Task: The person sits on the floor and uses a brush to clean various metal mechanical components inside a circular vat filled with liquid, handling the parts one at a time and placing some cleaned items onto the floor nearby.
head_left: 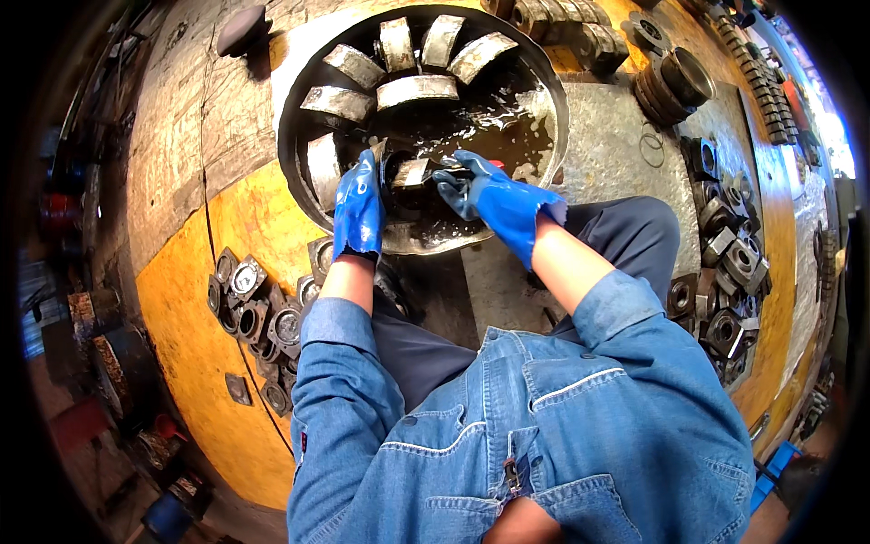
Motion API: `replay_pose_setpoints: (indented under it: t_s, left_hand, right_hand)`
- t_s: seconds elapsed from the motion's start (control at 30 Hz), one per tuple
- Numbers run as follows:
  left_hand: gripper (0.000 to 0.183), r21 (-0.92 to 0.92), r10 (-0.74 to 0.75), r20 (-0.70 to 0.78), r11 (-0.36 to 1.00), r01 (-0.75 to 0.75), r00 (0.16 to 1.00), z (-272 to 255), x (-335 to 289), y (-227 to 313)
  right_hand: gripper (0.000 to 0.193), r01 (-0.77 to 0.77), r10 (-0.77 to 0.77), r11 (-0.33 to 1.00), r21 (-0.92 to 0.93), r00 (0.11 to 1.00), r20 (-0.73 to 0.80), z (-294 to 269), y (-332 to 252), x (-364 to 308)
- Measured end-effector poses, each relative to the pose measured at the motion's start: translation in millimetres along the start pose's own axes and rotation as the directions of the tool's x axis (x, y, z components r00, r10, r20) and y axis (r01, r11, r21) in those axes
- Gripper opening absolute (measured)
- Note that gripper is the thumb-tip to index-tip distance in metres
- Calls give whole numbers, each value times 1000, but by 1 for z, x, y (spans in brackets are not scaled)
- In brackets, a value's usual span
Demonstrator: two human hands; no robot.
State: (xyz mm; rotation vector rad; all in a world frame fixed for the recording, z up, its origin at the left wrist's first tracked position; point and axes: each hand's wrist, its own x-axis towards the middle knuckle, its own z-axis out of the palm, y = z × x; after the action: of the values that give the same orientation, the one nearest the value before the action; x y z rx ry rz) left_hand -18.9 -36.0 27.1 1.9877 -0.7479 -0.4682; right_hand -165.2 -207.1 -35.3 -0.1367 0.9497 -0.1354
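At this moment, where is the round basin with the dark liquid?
In the head view, the round basin is at upper centre, beyond the left pile of metal parts, with the left hand and right hand over its near side.

A dark rounded lump (242, 31) lies upper left; metal cylinders (672, 86) sit upper right; yellow flooring (186, 317) spreads left.

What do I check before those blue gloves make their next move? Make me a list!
1. Gloves on: ok, left hand and right hand both wear blue ones.
2. Liquid in the round tub: ok, dark liquid shows.
3. Metal piece between the hands: ok, a pale-faced piece is there.
4. Firm grip: cannot tell, fingers are partly hidden.
5. Denim cuffs away from the liquid: ok, they're rolled up the forearms.
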Motion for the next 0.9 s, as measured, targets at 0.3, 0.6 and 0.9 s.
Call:
replay_pose_setpoints:
  t_s: [0.3, 0.6, 0.9]
  left_hand:
    - [40, 99, 16, 19, 995, -18, 1000, -2, 16, -41]
    - [32, 345, 184, 112, 915, -212, 977, 0, 26, -69]
    - [55, -447, -396, 221, 771, 454, 891, 1, 31, -22]
  right_hand:
    - [38, 18, 64, 867, 497, 987, -147, 29, 32, 40]
    - [27, 394, 88, 347, -851, 890, 448, 68, -39, 22]
    - [16, 499, 373, -860, -104, 755, 539, 81, -37, -34]
